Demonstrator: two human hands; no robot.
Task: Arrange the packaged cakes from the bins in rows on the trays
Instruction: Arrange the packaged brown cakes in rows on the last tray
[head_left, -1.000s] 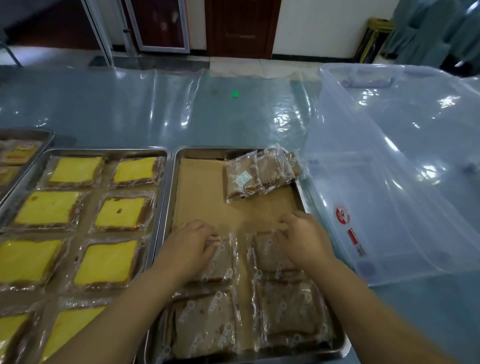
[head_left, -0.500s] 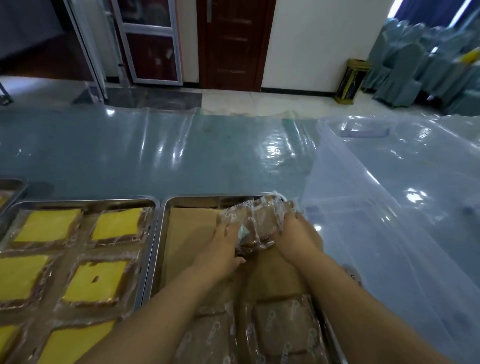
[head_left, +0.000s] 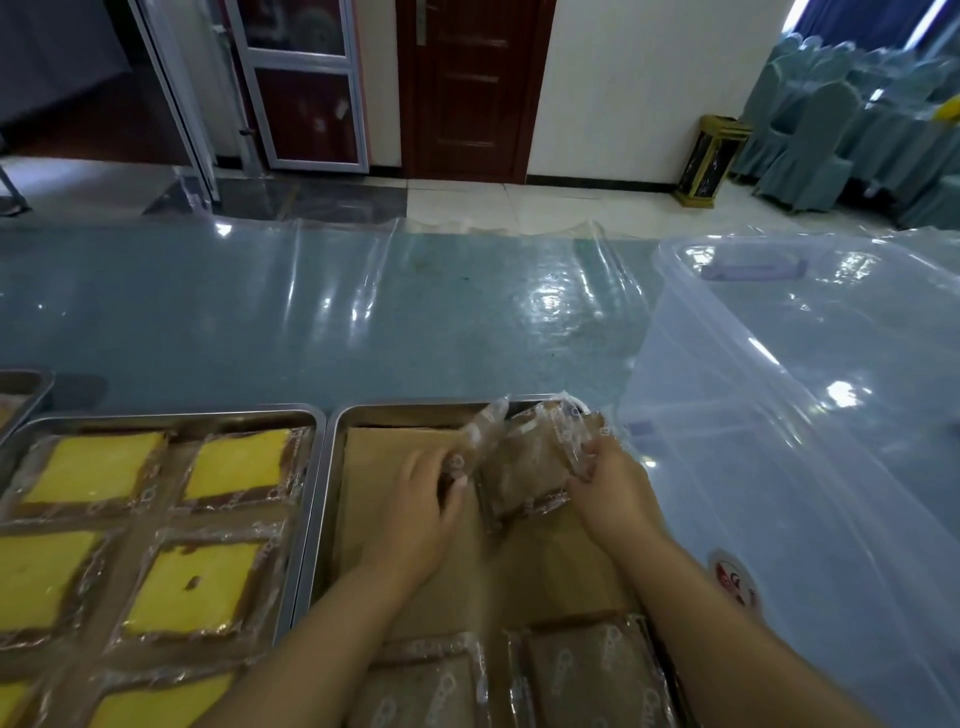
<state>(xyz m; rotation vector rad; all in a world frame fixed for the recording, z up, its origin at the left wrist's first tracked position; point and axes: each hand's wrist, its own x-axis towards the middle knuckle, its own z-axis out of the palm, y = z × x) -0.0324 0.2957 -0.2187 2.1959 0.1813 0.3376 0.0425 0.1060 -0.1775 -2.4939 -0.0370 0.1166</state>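
A bunch of brown packaged cakes is held just above the far right corner of the paper-lined tray; how many packets are in it cannot be told. Its left edge is pinched by the left hand, with the thumb on top. Its right edge is gripped by the right hand, with the fingers curled round the wrapping. At this tray's near end, 2 more brown packets are laid flat side by side, and bare brown paper is seen between them and the hands. Directly left of the tray, a second tray is filled with yellow packaged cakes set in 2 columns. To the tray's right, a clear plastic bin is stood. Everything is carried by a tabletop covered in glossy film.
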